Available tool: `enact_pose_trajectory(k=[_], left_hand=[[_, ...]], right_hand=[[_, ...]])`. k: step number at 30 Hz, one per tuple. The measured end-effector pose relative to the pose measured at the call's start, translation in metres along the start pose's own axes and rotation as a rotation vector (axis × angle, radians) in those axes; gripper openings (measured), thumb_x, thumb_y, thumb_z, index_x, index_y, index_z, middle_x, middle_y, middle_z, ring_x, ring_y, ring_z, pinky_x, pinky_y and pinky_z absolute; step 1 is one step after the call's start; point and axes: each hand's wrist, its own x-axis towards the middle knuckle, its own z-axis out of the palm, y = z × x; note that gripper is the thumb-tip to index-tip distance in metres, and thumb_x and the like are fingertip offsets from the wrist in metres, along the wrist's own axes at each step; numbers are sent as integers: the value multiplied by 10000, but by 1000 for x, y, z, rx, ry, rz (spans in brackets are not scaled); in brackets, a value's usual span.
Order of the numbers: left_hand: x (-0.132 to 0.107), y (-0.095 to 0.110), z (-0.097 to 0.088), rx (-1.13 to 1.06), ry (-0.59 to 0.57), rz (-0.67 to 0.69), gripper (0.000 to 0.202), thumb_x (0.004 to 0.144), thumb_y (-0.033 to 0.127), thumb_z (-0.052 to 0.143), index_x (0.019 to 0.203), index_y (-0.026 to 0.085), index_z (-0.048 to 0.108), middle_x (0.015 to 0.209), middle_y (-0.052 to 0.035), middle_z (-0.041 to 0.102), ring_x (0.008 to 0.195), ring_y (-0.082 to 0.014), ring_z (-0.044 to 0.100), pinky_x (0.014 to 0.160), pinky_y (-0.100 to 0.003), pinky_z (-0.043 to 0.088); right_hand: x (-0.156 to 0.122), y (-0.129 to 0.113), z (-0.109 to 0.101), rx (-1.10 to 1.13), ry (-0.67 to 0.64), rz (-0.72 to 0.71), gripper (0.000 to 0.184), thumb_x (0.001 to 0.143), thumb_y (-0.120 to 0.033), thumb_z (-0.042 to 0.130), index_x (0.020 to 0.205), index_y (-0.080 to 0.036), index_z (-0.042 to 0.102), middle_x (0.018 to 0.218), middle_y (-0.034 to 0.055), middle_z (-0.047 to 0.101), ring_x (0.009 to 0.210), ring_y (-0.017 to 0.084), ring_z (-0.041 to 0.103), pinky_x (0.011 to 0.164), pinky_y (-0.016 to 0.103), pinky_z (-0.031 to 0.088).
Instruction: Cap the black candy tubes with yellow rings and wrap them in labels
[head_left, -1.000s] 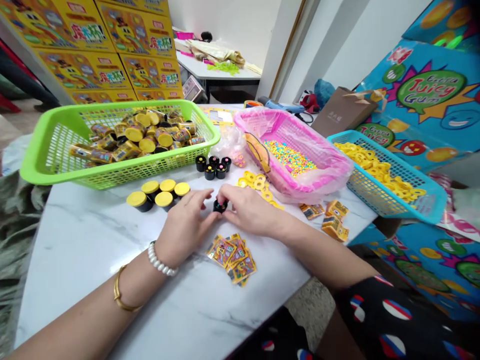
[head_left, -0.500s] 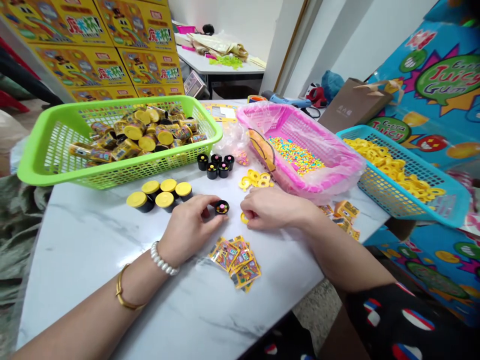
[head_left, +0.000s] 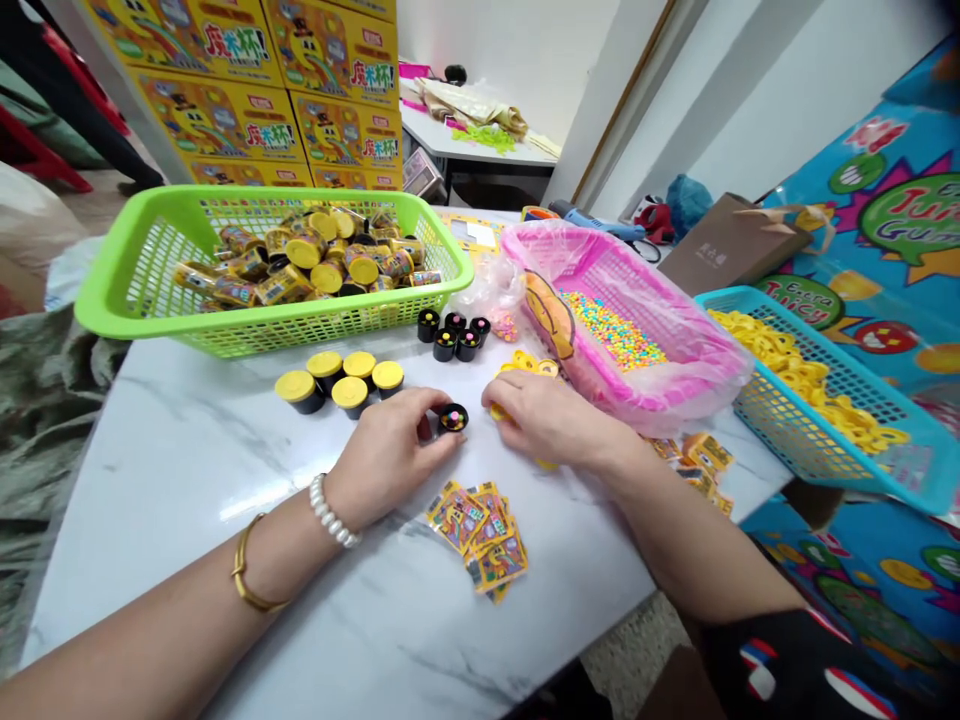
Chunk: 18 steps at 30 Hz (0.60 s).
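My left hand (head_left: pixel 390 445) grips an open black cup (head_left: pixel 453 419) between thumb and fingers; small coloured candy beads and a pink piece show inside. Just right of the cup, my right hand (head_left: pixel 547 412) is closed with a yellow plastic lid (head_left: pixel 497 411) at its fingertips, partly hidden. Loose yellow lids (head_left: pixel 548 369) lie behind that hand, and a bit of yellow shows beneath it. Several black cups with yellow lids (head_left: pixel 350 393) stand left of my left hand. Several open filled black cups (head_left: pixel 445 345) are grouped farther back. Printed yellow wrappers (head_left: pixel 487 540) lie fanned in front.
A green basket (head_left: pixel 150 320) of wrapped cups stands at the back left. Behind my right hand is a pink basket (head_left: pixel 637 395) lined with plastic, holding candy beads. A blue basket (head_left: pixel 832 450) of yellow rings is at the right. Yellow cartons (head_left: pixel 225 120) are stacked behind.
My right hand has shifted slightly back toward the loose yellow lids, and a yellow lid now shows at its fingertips. My left hand still holds the cup. The whole view has swung slightly left.
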Motion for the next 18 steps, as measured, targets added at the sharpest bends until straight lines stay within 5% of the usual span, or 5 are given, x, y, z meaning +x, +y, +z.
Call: enact_pose_trajectory(k=[3, 6, 11, 14, 18], left_hand=[[-1, 3, 0, 4, -6, 24, 241, 798, 261, 644, 1020, 170, 665, 873, -47, 683, 692, -159, 600, 642, -276, 464], [-2, 5, 0, -1, -33, 31, 238, 807, 259, 634, 1021, 166, 681, 878, -57, 680, 706, -162, 595, 650, -277, 464], [-1, 4, -1, -7, -51, 42, 228, 813, 264, 627, 1009, 173, 701, 858, -59, 682, 710, -167, 587, 650, -278, 460], [-1, 2, -1, -12, -53, 48, 228, 813, 261, 629, 1008, 171, 706, 839, -54, 677, 701, -165, 584, 635, -272, 451], [-1, 2, -1, -17, -51, 44, 228, 815, 259, 634, 1011, 172, 711, 839, -53, 676, 705, -165, 584, 641, -273, 455]], right_hand=[[7, 5, 7, 282, 124, 142, 270, 857, -88, 473, 991, -139, 703, 973, 85, 695, 798, 148, 632, 782, 296, 488], [11, 7, 10, 741, 60, 355, 295, 890, -175, 494, 1091, -180, 710, 953, 50, 712, 538, 69, 553, 600, 250, 485], [11, 2, 7, 1273, 65, 413, 429, 774, -179, 681, 1202, -213, 663, 1049, 44, 708, 777, 106, 660, 818, 291, 542], [10, -5, 6, 1412, 104, 507, 517, 699, -152, 755, 1200, -180, 635, 1002, 57, 720, 790, 136, 689, 835, 333, 564], [7, -10, 3, 1370, 167, 543, 294, 689, -192, 787, 964, -145, 697, 889, 56, 734, 760, 138, 692, 800, 307, 565]])
